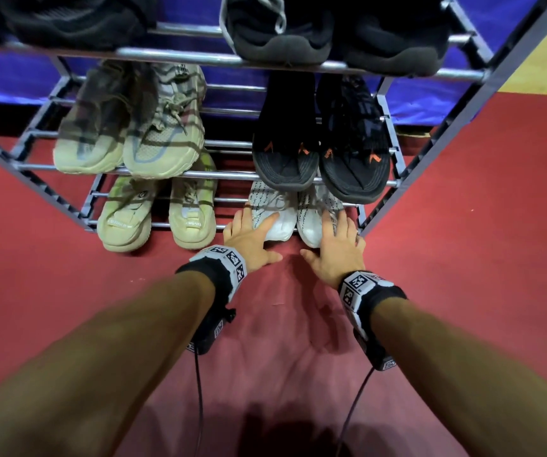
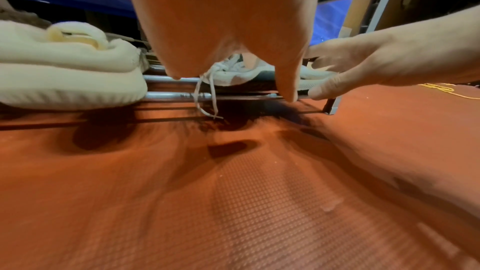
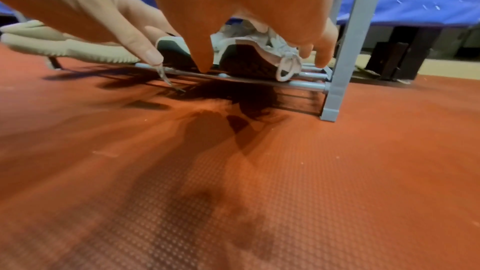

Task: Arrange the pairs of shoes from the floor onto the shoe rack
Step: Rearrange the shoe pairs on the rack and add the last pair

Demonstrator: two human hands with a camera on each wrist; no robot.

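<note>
A pair of white knit sneakers sits on the right of the bottom shelf of the grey metal shoe rack [image 1: 229,174], heels toward me. My left hand [image 1: 252,237] lies with straight, spread fingers on the left white sneaker [image 1: 277,222]. My right hand [image 1: 336,245] lies the same way on the right white sneaker [image 1: 310,225], next to the rack's right leg [image 3: 348,48]. Neither hand curls round a shoe. In the left wrist view a loose lace [image 2: 205,93] of the white sneaker [image 2: 233,73] hangs over the front bar. The right wrist view shows the right sneaker's heel [image 3: 249,56] under my fingers.
Beige sneakers [image 1: 156,219] fill the left of the bottom shelf. Above stand another beige pair [image 1: 133,133] and black sandals with orange marks [image 1: 321,150]. Black shoes [image 1: 282,31] are on the top shelf. Red textured mat [image 1: 265,341] covers the floor before the rack.
</note>
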